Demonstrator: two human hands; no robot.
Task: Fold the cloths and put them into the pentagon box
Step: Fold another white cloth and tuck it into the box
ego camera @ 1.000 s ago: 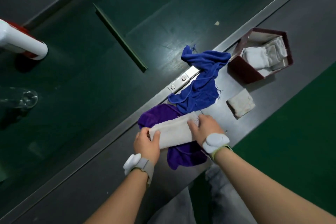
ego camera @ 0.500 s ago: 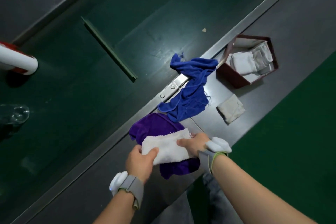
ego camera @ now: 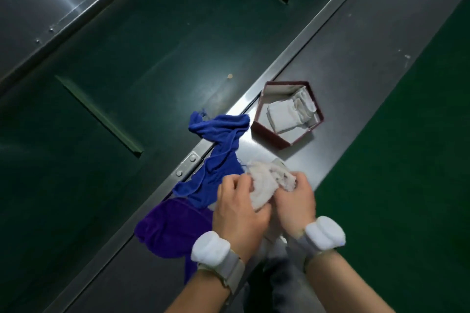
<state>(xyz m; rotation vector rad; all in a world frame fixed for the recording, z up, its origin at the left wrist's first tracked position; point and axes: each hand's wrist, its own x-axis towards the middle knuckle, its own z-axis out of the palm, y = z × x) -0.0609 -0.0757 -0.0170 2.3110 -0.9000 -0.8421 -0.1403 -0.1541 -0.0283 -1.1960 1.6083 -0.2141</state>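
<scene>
Steel, brushed and grey, forms the worktop [ego camera: 356, 58], a long flat band running diagonally beside a glossy dark green belt [ego camera: 127, 84] with a raised rib across it. Matt green floor [ego camera: 407, 160] lies on the worktop's other side.

A blue cloth [ego camera: 216, 160], soft and crumpled into a long rope-like heap, sprawls over the worktop's edge onto the belt. A purple cloth [ego camera: 167, 226], plush and bunched, lies just beside it, nearer the person and partly under the left wrist.

Near the blue cloth's far end stands the box [ego camera: 274, 138], a five-sided tray with maroon walls and pale lining; it holds white folded cloths [ego camera: 282, 114], one flat, others packed upright against the far wall. No writing is legible anywhere.

Both hands meet over the worktop, gripping a white cloth [ego camera: 264, 185] of fluffy terry, blurred. The left hand [ego camera: 239, 208] curls around its near side; the right hand [ego camera: 295, 206] pinches its other end. Each wrist carries a white padded band.
</scene>
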